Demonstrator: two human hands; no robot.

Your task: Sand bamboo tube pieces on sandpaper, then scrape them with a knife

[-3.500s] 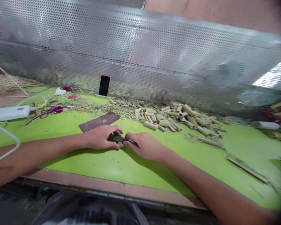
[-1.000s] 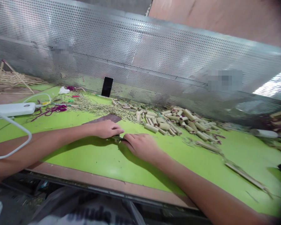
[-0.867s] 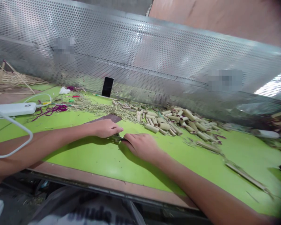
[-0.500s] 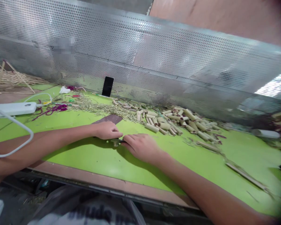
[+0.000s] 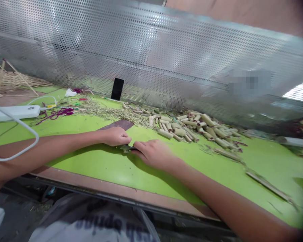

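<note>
Right hand (image 5: 154, 154) grips a small dark tool (image 5: 132, 149), tip at a pale scrap (image 5: 125, 148) just beside the left hand (image 5: 117, 136); left fingers curled, contents hidden. Behind them on the green tabletop (image 5: 103, 168): brown plate (image 5: 122, 124), shavings (image 5: 101, 111), heap of short tubes (image 5: 212, 130); black phone (image 5: 117, 88) stands tilted by the perforated screen (image 5: 131, 50); purple string (image 5: 62, 113) near a white power strip (image 5: 15, 113), far left.

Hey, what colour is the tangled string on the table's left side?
The tangled string is purple, best seen in the head view.

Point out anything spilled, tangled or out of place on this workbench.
Loose shavings lie strewn beyond the left hand on the green table, as if spilled. Beside the white bar, purple string lies tangled rather than neatly coiled.
</note>
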